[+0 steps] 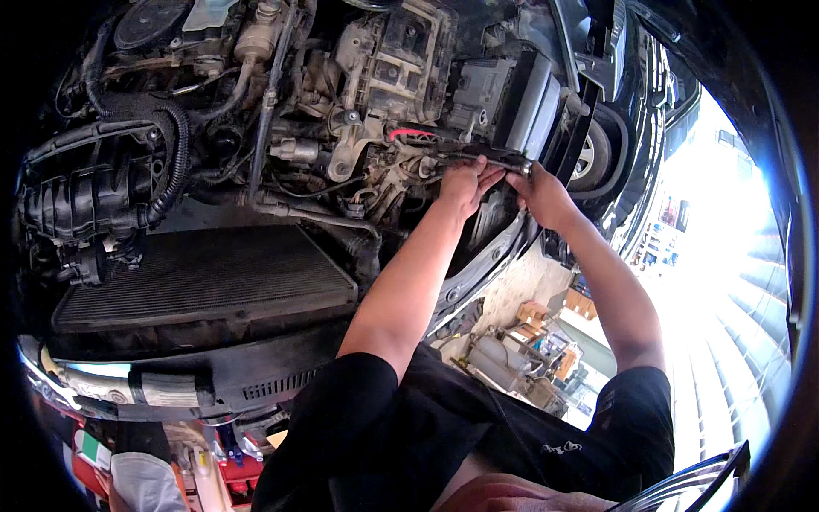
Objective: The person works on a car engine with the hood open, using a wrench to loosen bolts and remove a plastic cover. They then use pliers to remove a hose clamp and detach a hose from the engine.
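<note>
Both hands meet over the right side of an open engine bay. My right hand (543, 196) is closed around the shiny round end of a slim metal bar tool (503, 163), which looks like a ratchet wrench. Along the same tool, further left, my left hand (465, 186) is closed with its fingers pinched on the shaft. The tool lies nearly level, and its far left tip is lost among dark engine parts. Just above it are a red cable (409, 133) and a grey battery-like box (531, 102). A dusty metal bracket (345, 149) sits to the left.
A radiator (205, 277) lies at the front left, beside a black ribbed intake manifold (85, 200) and a corrugated hose (179, 162). The fender edge (478, 269) runs below my forearms. A wheel (589, 154) shows at right. Shop equipment (503, 358) stands on the floor beyond.
</note>
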